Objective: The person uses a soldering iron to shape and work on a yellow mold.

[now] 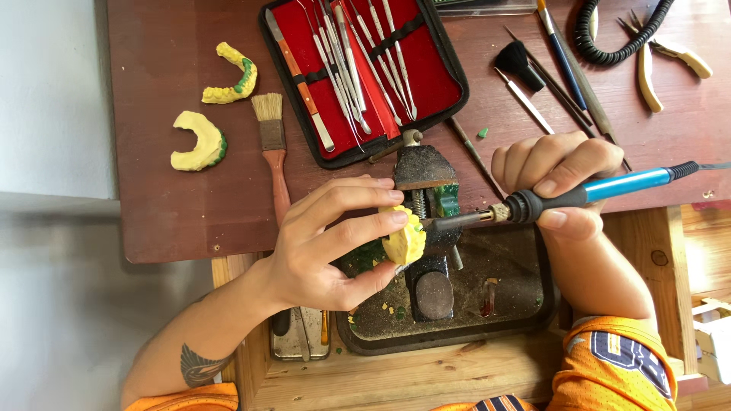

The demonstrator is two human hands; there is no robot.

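At the worktop's front edge, over a dark tray (525,304), a yellow dental cast (405,237) is pinched by the left hand (327,247); a blue-handled heated tool (579,194), clasped by the right hand (560,183), is touched to it.

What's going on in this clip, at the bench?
A person holds a yellow dental cast in the left hand and a blue-handled heated tool in the right hand, its tip pointed at the cast, close to it. Both hands work over a small vise and a dark tray flecked with green and yellow bits. Two more casts, a brush and an open red case of instruments lie on the table.
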